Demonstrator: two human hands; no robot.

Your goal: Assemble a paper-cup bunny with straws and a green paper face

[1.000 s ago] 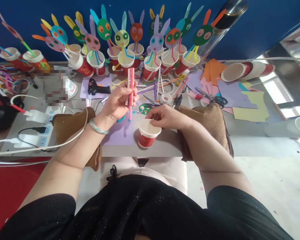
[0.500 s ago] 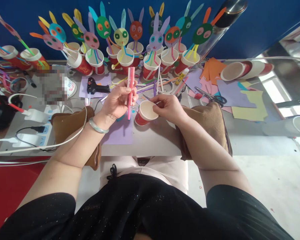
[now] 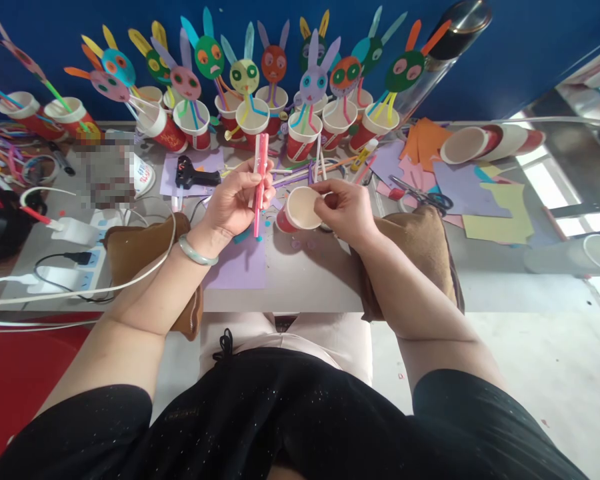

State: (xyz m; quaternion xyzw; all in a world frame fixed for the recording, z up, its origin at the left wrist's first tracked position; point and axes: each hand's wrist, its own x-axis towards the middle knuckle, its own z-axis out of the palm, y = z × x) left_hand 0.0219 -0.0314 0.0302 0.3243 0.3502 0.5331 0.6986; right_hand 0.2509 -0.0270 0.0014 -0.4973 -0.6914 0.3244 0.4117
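Observation:
My left hand (image 3: 237, 197) is closed around a small bundle of pink and whitish drinking straws (image 3: 261, 170), held upright above a purple paper sheet (image 3: 237, 267). Just right of it, my right hand (image 3: 347, 207) pinches the rim of a red and white paper cup (image 3: 286, 220). The cup leans with its mouth toward me and to the right, and its inside looks bare. Two small pale discs (image 3: 303, 245) lie on the table below the cup. The tips of my right fingers are partly hidden.
Several paper cups bearing rabbit-faced paper figures on straws (image 3: 310, 87) line the back wall. A black glue gun (image 3: 197, 175) lies left of my hands, scissors (image 3: 425, 197) and coloured paper (image 3: 473, 190) right. Brown cushions (image 3: 415, 247) sit under both forearms; a power strip (image 3: 87, 273) is far left.
The right hand has shifted slightly right and now tips the cup, which has moved up and right. The pale discs have come into view. My left hand with the straws stays nearly still.

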